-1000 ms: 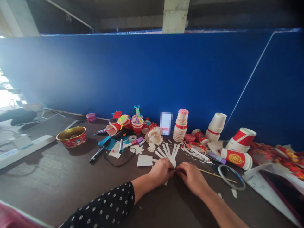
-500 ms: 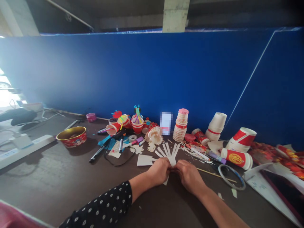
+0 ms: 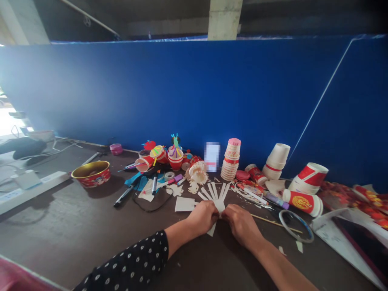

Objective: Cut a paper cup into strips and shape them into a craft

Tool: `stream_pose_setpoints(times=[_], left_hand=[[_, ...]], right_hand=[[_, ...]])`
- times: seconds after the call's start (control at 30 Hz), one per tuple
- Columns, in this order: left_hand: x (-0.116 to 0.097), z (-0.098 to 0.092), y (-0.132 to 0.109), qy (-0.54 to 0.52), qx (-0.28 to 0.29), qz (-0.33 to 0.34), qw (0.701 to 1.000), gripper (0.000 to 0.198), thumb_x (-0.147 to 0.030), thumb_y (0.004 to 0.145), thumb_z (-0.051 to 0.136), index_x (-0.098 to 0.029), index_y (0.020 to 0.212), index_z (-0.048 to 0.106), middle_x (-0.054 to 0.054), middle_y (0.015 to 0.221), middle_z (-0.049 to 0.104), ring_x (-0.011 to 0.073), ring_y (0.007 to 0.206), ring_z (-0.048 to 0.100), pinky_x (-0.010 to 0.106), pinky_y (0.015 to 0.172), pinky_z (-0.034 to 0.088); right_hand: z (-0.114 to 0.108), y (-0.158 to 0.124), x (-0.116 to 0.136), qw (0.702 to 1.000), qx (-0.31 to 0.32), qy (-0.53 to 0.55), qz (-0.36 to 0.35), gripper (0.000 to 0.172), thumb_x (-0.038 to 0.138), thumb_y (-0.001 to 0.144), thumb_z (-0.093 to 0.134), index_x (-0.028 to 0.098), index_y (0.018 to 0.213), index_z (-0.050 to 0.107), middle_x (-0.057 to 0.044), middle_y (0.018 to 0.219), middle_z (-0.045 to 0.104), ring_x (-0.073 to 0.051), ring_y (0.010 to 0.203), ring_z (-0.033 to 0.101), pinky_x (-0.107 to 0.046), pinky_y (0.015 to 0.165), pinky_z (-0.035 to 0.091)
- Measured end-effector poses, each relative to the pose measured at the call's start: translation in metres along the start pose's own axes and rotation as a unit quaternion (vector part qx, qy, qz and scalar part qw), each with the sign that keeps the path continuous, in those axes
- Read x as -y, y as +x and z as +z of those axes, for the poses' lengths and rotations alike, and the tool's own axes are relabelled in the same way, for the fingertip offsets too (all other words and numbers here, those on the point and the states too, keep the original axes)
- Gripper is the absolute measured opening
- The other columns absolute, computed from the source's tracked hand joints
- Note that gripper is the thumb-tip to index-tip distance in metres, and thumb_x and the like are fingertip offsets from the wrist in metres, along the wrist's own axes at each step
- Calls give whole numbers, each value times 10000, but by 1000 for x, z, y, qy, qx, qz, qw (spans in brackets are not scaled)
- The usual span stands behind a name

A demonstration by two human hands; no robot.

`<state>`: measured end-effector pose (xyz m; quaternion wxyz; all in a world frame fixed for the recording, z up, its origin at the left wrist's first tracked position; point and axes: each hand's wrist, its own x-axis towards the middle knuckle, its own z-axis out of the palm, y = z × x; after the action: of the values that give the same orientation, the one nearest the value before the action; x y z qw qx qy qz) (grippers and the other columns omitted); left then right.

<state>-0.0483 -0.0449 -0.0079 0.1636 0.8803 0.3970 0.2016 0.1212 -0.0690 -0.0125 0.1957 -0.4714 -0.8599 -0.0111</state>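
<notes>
Item one: a fan of narrow white paper strips, gathered at its base between the two hands and spreading away from the person across a dark brown tabletop, with one white end showing below the hands. Item two: the person's left hand, bare, emerging from a black sleeve with white dots; its fingers are curled closed and grip the left side of the strips' base. Item three: the person's right hand, bare, its fingers likewise curled closed and gripping the right side of the same base, the two hands touching or nearly so. Beside the left hand lies a flat white paper square. Just right of the right hand lie a thin wooden skewer and a clear ring-shaped tape roll. Beyond the strips stand a curled white paper-cut cup form and a tall stack of red-patterned white paper cups. Further left sit a black marker and a gold-rimmed red bowl. To the right, a red-and-white paper cup lies on its side. A deep blue wall panel closes the back of the table.
</notes>
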Motion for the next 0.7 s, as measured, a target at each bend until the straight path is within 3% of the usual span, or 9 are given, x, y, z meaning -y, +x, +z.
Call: stream_pose_setpoints(times=[0.7], left_hand=[[-2, 2, 2, 3, -13, -8, 1000, 177, -53, 693, 510, -141, 608, 639, 25, 720, 589, 136, 692, 528, 205, 636, 383]], right_hand=[[5, -1, 2, 1000, -16, 17, 13, 250, 111, 847, 359, 173, 721, 567, -24, 702, 534, -147, 690, 459, -252, 636, 315]])
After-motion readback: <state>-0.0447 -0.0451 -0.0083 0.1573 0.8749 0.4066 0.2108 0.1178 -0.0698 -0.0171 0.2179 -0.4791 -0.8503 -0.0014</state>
